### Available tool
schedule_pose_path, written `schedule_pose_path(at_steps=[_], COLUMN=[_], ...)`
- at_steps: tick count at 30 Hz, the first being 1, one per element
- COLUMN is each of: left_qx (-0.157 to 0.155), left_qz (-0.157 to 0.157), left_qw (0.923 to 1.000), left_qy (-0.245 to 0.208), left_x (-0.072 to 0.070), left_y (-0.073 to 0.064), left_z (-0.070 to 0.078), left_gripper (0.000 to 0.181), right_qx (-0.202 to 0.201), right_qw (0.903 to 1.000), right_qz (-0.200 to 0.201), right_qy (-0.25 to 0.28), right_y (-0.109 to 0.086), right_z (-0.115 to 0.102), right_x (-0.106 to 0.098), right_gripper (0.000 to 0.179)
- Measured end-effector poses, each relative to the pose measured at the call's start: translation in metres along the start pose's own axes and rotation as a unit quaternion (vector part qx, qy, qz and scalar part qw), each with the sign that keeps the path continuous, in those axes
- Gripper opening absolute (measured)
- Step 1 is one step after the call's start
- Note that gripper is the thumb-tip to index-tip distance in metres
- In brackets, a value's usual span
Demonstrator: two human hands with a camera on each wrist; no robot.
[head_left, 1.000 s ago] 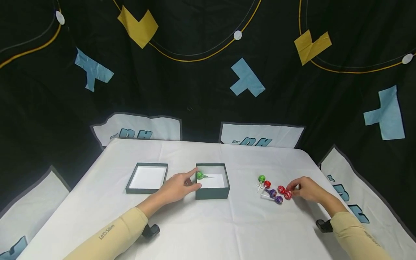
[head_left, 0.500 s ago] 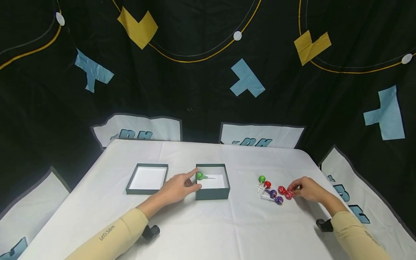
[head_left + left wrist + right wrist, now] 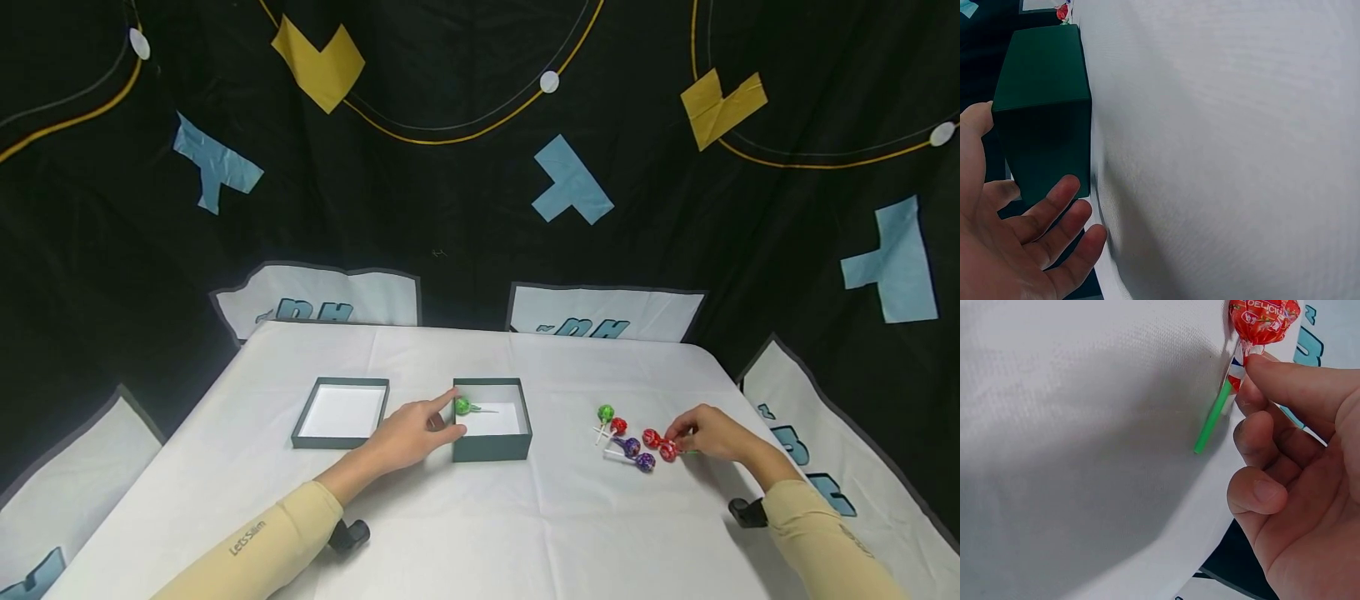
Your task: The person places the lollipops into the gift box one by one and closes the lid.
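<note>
My right hand [image 3: 708, 433] pinches a red-wrapped lollipop [image 3: 1264, 319] near the neck of its wrapper, the thumb in front. Its green stick [image 3: 1213, 419] points away from the ball, and my remaining fingers are curled in. In the head view this lollipop sits at the right of the pile, beside another red lollipop [image 3: 651, 438]. My left hand [image 3: 412, 432] touches the left side of a dark green box [image 3: 489, 448] with thumb and index finger, its other fingers loosely extended. Inside the white-lined box, a green lollipop [image 3: 463, 406] lies against the left wall.
To the left of the box lies its shallow lid [image 3: 341, 408], white inside facing up. Purple lollipops [image 3: 645, 462], a small red lollipop [image 3: 618, 426] and a loose green lollipop [image 3: 605, 412] lie right of the box on the white tablecloth [image 3: 480, 525]. A black curtain [image 3: 450, 233] hangs behind.
My right hand has shifted slightly up and back at the red lollipop, and a green stick now shows below its fingers. My left hand and the box keep their place.
</note>
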State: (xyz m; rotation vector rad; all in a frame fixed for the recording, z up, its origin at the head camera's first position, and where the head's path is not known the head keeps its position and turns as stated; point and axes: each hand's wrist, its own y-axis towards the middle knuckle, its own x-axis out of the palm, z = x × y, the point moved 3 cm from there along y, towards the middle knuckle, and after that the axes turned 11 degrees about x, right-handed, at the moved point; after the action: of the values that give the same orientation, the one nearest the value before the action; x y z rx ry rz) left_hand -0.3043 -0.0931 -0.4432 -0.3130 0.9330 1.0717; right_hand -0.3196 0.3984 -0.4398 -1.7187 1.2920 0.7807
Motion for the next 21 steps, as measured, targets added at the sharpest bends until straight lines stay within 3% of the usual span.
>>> schedule_pose_path(at_steps=[21], left_qx=[0.000], left_qz=[-0.002], left_qw=[1.0000], left_qy=[0.007], left_x=[-0.001], left_y=[0.001], left_z=[0.002], left_gripper=[0.070], right_qx=[0.024], right_qw=[0.9987], right_qz=[-0.034], right_qy=[-0.030], right_y=[0.011], right_z=[-0.004], right_x=[-0.006], right_gripper=[0.009])
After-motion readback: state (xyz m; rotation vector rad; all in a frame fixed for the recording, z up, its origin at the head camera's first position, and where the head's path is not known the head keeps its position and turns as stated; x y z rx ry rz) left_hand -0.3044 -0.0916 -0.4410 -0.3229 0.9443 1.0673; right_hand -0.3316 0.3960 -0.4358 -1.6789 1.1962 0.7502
